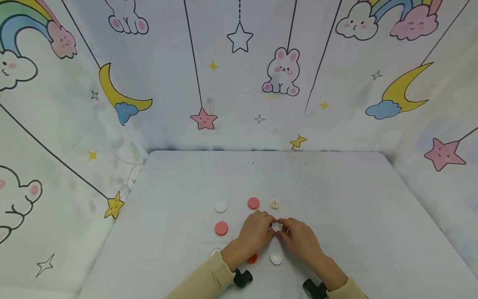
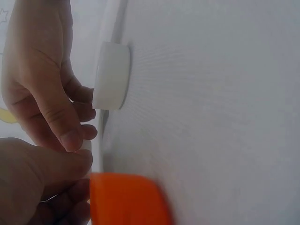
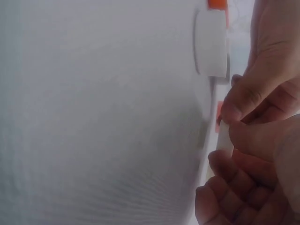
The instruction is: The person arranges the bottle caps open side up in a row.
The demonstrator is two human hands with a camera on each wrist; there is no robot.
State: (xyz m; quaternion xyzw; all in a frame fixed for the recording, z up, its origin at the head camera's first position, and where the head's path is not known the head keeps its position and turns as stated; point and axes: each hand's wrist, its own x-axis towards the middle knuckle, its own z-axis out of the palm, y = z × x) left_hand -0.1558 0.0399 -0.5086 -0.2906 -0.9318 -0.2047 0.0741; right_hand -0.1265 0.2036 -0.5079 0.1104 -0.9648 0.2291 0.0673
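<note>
A white bottle cap point(image 1: 276, 226) sits between my two hands, its pale edge also showing among the fingers in the right wrist view. From the left, my left hand point(image 1: 257, 231) pinches it with thumb and fingertips. My right hand point(image 1: 301, 241) grips the opposite side, thumb toward the near edge. Just below the hands, another white cap point(image 1: 276, 259) lies flat on the table. An orange-red cap point(image 1: 252, 259) is partly covered by my left wrist; it looms large in the left wrist view, near a white cap point(image 2: 112, 75).
Beyond the hands lie a pink cap point(image 1: 253, 203) and a cream cap point(image 1: 274, 204). To the left are a white cap point(image 1: 220, 206), a pink cap point(image 1: 221, 228) and a pale cap point(image 1: 215, 251) half hidden by the sleeve. A printed curtain surrounds the white table point(image 1: 354, 199).
</note>
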